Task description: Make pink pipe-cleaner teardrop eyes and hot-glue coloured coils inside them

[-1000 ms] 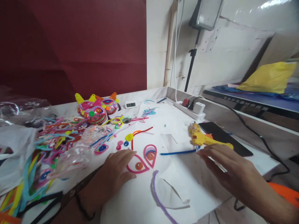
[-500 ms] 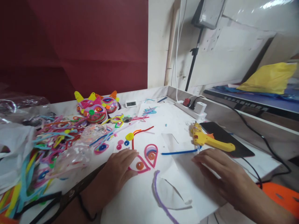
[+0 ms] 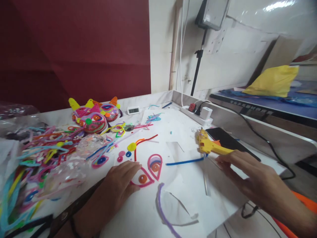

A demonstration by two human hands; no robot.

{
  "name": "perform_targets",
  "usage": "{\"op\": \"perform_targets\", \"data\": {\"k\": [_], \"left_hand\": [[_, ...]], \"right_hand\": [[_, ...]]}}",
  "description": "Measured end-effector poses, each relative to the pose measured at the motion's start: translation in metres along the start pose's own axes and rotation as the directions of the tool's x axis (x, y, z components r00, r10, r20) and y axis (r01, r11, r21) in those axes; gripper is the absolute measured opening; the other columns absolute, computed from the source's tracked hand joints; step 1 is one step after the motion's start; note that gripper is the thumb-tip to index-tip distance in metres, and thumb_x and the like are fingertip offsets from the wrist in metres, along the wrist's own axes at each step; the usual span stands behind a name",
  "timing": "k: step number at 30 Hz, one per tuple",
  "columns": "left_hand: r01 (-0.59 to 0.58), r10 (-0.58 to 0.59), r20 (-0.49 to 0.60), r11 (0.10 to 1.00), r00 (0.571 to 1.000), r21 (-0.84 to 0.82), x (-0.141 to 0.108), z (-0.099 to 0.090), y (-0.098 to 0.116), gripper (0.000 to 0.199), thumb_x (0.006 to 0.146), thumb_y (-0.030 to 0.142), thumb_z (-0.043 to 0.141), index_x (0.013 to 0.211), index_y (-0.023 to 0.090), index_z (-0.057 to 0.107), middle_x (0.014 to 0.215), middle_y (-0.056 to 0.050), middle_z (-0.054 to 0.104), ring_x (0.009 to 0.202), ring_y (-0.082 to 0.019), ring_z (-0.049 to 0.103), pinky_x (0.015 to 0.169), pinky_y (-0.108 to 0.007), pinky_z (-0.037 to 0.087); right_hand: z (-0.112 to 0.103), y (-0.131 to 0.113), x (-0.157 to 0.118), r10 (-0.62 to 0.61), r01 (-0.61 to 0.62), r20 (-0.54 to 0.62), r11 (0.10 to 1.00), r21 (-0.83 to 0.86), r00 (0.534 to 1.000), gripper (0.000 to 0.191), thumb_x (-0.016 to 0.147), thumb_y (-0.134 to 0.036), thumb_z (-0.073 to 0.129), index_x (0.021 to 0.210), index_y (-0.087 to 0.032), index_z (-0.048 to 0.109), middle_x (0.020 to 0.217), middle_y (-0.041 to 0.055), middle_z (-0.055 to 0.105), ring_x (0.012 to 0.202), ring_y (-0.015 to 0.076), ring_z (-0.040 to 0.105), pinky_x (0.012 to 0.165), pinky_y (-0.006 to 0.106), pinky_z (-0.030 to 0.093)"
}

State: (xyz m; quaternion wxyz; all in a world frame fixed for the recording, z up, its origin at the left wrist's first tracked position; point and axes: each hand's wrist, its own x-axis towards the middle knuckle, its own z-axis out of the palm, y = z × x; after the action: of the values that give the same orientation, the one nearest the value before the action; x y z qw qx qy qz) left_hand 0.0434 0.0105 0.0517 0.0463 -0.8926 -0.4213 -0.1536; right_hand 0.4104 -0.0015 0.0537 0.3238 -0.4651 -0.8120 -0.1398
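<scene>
My left hand [image 3: 121,181] lies on the white paper, fingers stretched out, with its tips over the left end of a pink-outlined eye shape [image 3: 143,178] that has an orange centre. Beside that piece is a second pink teardrop eye [image 3: 155,166]. My right hand [image 3: 242,168] has its fingers closed on the handle end of a yellow glue gun [image 3: 210,145], which still rests on the table. A blue pipe cleaner [image 3: 184,162] points toward the gun's nozzle area. Close by lies a thin silvery stick [image 3: 206,178]. A purple pipe cleaner [image 3: 162,206] curves in front.
Tangled coloured pipe cleaners [image 3: 49,145] and clear plastic bags [image 3: 64,177] crowd the left. Behind them stand decorated animal faces [image 3: 92,120]. A small digital clock [image 3: 133,110], a power strip [image 3: 198,115] and a black phone-like slab [image 3: 230,138] sit toward the back and right.
My right hand has moved right and up to the glue gun's handle. The silvery stick now shows on the paper. My left hand stays on the eye shape; the view has shifted slightly.
</scene>
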Motion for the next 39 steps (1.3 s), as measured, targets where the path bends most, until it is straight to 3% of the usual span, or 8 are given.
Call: {"op": "perform_targets", "data": {"k": [4, 12, 16, 22, 25, 32, 35, 39], "left_hand": [[0.011, -0.01, 0.01, 1.0, 1.0, -0.018, 0.0, 0.001, -0.002, 0.033, 0.091, 0.025, 0.046, 0.124, 0.023, 0.052, 0.124, -0.005, 0.064, 0.114, -0.022, 0.059, 0.095, -0.035, 0.049], [0.037, -0.037, 0.005, 0.999, 0.999, -0.04, -0.002, 0.0, 0.0, 0.035, 0.09, 0.027, 0.047, 0.126, 0.024, 0.051, 0.127, -0.005, 0.063, 0.115, -0.024, 0.058, 0.097, -0.036, 0.048], [0.032, -0.031, 0.036, 0.999, 0.999, -0.034, 0.0, -0.002, -0.001, 0.036, 0.09, 0.025, 0.047, 0.125, 0.023, 0.052, 0.127, -0.006, 0.063, 0.115, -0.025, 0.059, 0.096, -0.038, 0.05], [0.038, -0.035, 0.062, 0.999, 0.997, -0.035, -0.002, -0.003, -0.002, 0.037, 0.091, 0.023, 0.045, 0.128, 0.022, 0.05, 0.129, -0.006, 0.061, 0.118, -0.023, 0.057, 0.097, -0.037, 0.05], [0.041, -0.036, 0.061, 0.997, 0.997, -0.069, -0.004, 0.002, -0.006, 0.039, 0.09, 0.024, 0.049, 0.128, 0.022, 0.051, 0.129, -0.006, 0.061, 0.119, -0.024, 0.056, 0.099, -0.038, 0.048], [0.017, -0.015, 0.027, 0.995, 1.0, -0.098, -0.009, 0.016, -0.017, 0.046, 0.09, 0.026, 0.051, 0.135, 0.028, 0.043, 0.133, -0.004, 0.058, 0.121, -0.024, 0.053, 0.1, -0.038, 0.046], [0.007, -0.007, 0.001, 0.995, 1.0, -0.096, -0.009, 0.015, -0.016, 0.045, 0.091, 0.028, 0.05, 0.135, 0.028, 0.043, 0.133, -0.004, 0.057, 0.12, -0.024, 0.053, 0.099, -0.037, 0.046], [0.009, -0.005, 0.046, 0.997, 0.999, -0.083, -0.007, 0.01, -0.012, 0.044, 0.092, 0.03, 0.05, 0.136, 0.027, 0.041, 0.134, -0.005, 0.056, 0.122, -0.023, 0.052, 0.1, -0.036, 0.045]], "right_hand": [[-0.003, 0.009, -0.003, 0.052, -0.052, -0.003, 0.998, -0.046, 0.999, 0.013, 0.091, -0.029, 0.049, 0.097, -0.022, 0.058, 0.089, 0.0076, 0.065, 0.075, 0.0212, 0.066, 0.06, 0.032, 0.051], [-0.005, 0.012, -0.003, 0.035, -0.035, 0.01, 0.999, -0.02, 0.999, 0.011, 0.09, -0.026, 0.049, 0.097, -0.023, 0.057, 0.094, 0.0074, 0.065, 0.08, 0.0227, 0.065, 0.065, 0.035, 0.051], [-0.004, 0.001, -0.004, -0.044, 0.043, 0.021, 0.999, 0.027, 0.999, 0.015, 0.089, -0.018, 0.051, 0.102, -0.023, 0.057, 0.098, 0.0068, 0.065, 0.089, 0.023, 0.063, 0.075, 0.037, 0.05], [0.002, -0.015, -0.007, -0.172, 0.143, 0.169, 0.975, 0.168, 0.971, 0.023, 0.087, -0.01, 0.048, 0.106, -0.021, 0.056, 0.106, 0.0094, 0.063, 0.1, 0.0247, 0.058, 0.083, 0.043, 0.046], [0.006, -0.019, -0.006, -0.246, 0.215, 0.188, 0.961, 0.174, 0.951, 0.03, 0.087, -0.007, 0.045, 0.111, -0.021, 0.053, 0.105, 0.0094, 0.064, 0.1, 0.0242, 0.058, 0.085, 0.043, 0.045], [0.006, -0.024, -0.005, -0.254, 0.221, 0.231, 0.962, 0.158, 0.939, 0.029, 0.089, -0.009, 0.045, 0.115, -0.019, 0.052, 0.108, 0.01, 0.062, 0.103, 0.0232, 0.055, 0.091, 0.042, 0.037], [0.007, -0.025, -0.006, -0.262, 0.226, 0.227, 0.959, 0.172, 0.938, 0.029, 0.088, -0.007, 0.046, 0.115, -0.018, 0.052, 0.108, 0.0103, 0.061, 0.104, 0.0225, 0.054, 0.092, 0.041, 0.037], [0.006, -0.031, -0.005, -0.271, 0.23, 0.222, 0.954, 0.195, 0.936, 0.025, 0.087, -0.009, 0.047, 0.111, -0.017, 0.054, 0.105, 0.0108, 0.061, 0.101, 0.0228, 0.055, 0.087, 0.039, 0.041]]}}
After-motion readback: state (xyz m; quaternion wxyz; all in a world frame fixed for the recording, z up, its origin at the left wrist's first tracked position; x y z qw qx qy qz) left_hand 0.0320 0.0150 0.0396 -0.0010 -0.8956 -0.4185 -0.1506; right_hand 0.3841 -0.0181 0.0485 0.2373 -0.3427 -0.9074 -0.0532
